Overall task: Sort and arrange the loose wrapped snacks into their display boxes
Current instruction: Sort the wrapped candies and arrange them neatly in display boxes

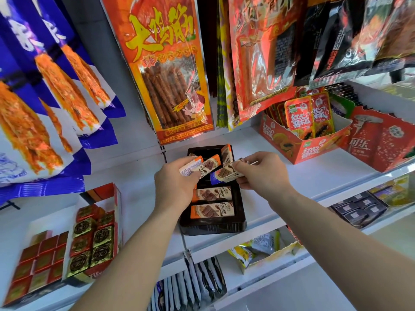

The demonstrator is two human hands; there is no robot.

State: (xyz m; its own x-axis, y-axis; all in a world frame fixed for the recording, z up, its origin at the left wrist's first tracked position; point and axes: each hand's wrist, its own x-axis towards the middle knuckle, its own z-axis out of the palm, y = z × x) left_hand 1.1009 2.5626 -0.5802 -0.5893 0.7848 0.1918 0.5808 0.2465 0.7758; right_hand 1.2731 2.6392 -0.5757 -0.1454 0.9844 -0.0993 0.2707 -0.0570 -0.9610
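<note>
Above the dark display box [211, 227] on the white shelf [314, 176], my left hand [175, 185] is gripping orange-edged chocolate bars [202, 167] while my right hand [262, 173] is pinching a blue-edged bar [224, 175]; they are looking light, stiff and slick, best taken by their long edges.

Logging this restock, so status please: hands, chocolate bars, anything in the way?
Left hand grips orange-wrapped bars. Right hand pinches blue-ended bar. Two more bars flat in dark tray. Nothing blocking the tray.
</note>
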